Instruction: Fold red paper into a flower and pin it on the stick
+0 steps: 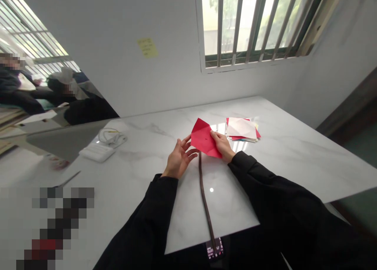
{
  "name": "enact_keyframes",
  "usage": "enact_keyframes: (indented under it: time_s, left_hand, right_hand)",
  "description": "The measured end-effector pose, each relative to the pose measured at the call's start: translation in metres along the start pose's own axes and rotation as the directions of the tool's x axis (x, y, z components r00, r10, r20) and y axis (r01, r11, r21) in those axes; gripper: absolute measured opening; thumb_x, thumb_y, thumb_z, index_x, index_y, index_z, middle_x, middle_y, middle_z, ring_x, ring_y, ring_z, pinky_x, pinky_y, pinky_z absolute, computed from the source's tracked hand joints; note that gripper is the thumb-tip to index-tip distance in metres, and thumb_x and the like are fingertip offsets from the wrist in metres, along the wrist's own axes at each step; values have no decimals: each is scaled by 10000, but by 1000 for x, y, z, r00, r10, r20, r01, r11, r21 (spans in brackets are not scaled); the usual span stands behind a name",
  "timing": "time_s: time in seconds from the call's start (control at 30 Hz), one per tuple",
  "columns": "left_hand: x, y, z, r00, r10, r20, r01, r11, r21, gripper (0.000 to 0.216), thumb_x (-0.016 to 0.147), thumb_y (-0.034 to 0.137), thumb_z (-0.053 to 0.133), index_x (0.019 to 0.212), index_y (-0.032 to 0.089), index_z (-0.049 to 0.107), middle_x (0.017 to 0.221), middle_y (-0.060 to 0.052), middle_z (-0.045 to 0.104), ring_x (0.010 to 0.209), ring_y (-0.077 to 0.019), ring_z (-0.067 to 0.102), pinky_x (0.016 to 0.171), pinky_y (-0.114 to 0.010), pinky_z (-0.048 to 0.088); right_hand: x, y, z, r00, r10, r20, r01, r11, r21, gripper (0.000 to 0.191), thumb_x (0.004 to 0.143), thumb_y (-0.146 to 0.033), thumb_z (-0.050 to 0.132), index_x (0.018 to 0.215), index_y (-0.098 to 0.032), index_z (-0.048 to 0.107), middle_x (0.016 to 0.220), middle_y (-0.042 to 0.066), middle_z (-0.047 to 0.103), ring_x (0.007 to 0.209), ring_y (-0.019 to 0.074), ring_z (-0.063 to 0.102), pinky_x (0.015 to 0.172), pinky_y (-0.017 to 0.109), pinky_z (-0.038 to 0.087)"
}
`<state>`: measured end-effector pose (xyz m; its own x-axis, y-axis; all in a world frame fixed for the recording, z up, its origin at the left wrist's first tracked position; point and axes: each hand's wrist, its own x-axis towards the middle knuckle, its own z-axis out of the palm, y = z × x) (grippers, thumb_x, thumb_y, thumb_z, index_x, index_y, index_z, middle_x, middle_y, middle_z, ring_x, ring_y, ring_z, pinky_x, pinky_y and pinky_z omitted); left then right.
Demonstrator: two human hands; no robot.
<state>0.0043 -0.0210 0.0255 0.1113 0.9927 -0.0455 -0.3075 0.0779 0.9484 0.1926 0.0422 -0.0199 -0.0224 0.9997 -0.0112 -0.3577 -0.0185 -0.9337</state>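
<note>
A creased sheet of red paper (201,135) is held up above the white table, tilted toward me. My right hand (223,145) is closed on its right side, thumb on the front face. At its left edge, my left hand (180,157) has its fingers apart, thumb up; some fingertips reach the paper's edge or pass behind it. Below the paper, a long thin dark brown cord or strip (202,185) runs toward me, its far end hidden by the paper. Its near end overlaps a lit phone-like screen (212,249) beyond the table's front edge.
A stack of white and red paper sheets (242,128) lies right of my hands. On the left are a white box-shaped item (97,153), a coiled white cable (110,136) and a thin dark rod (70,179). A barred window (250,26) is ahead; people sit far left.
</note>
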Motion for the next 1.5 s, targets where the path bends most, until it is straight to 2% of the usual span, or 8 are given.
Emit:
enact_keyframes:
  time_s: [0.2, 0.33, 0.5, 0.7, 0.93, 1.07, 1.23, 1.5]
  left_hand:
    - [-8, -5, 9, 993, -16, 114, 5, 995, 103, 572, 849, 538, 810, 1331, 268, 660, 1250, -118, 719, 1025, -256, 723, 852, -376, 591]
    - [-6, -11, 9, 998, 53, 34, -57, 993, 106, 537, 787, 459, 876, 1219, 200, 690, 1269, -138, 727, 1082, -280, 726, 883, -384, 592]
    - [0, -18, 2, 988, 127, -92, -114, 984, 135, 576, 699, 384, 933, 1173, 143, 709, 1172, -140, 773, 1070, -292, 739, 958, -404, 579]
    - [3, -17, -3, 986, 144, -86, -130, 981, 143, 682, 670, 373, 952, 1261, 169, 681, 1184, -143, 777, 1105, -299, 746, 975, -405, 585]
    - [2, -12, -3, 992, 91, -90, -82, 991, 106, 747, 664, 344, 955, 1303, 168, 611, 1106, -129, 795, 1000, -274, 773, 936, -394, 598]
    - [3, -9, -1, 989, 85, -123, -73, 992, 102, 763, 691, 374, 929, 1337, 175, 576, 1028, -95, 790, 896, -217, 762, 868, -344, 596]
    - [5, -2, -3, 961, 159, -225, -88, 951, 295, 640, 822, 496, 780, 1370, 221, 596, 1063, -69, 746, 782, -142, 701, 676, -245, 528]
    - [6, -4, -4, 935, 296, -193, -172, 857, 486, 608, 806, 509, 790, 1317, 205, 663, 1043, -57, 687, 768, -138, 640, 652, -247, 506]
  right_hand:
    - [-10, -5, 4, 999, 40, 25, -40, 999, 0, 492, 697, -652, 849, 869, -208, 725, 820, 13, 742, 728, 182, 664, 694, 305, 536]
    - [-19, -8, 11, 997, 51, 66, -51, 999, 4, 457, 693, -595, 887, 866, -218, 695, 786, 3, 738, 697, 176, 673, 658, 297, 540]
    - [-28, -13, 15, 965, 119, 235, -133, 990, 44, 429, 686, -529, 927, 895, -209, 734, 887, 28, 786, 750, 181, 713, 712, 298, 577]
    - [-29, -17, 15, 952, 128, 278, -131, 991, -8, 433, 711, -535, 915, 953, -196, 796, 936, 51, 809, 782, 193, 731, 736, 302, 587]
    - [-31, -18, 13, 930, 121, 347, -105, 992, -65, 442, 746, -541, 903, 996, -186, 819, 977, 62, 819, 816, 211, 748, 753, 309, 591]
    - [-30, -14, 12, 948, 112, 297, -92, 992, -82, 429, 709, -510, 937, 947, -173, 815, 950, 73, 817, 812, 228, 747, 734, 322, 594]
    - [-24, -15, 10, 969, 133, 207, -154, 984, 88, 428, 681, -465, 967, 940, -168, 800, 971, 77, 815, 840, 227, 748, 777, 337, 621]
    - [-20, -13, 9, 961, 145, 236, -195, 960, 203, 411, 697, -373, 977, 967, -142, 772, 977, 76, 806, 844, 195, 743, 797, 301, 625]
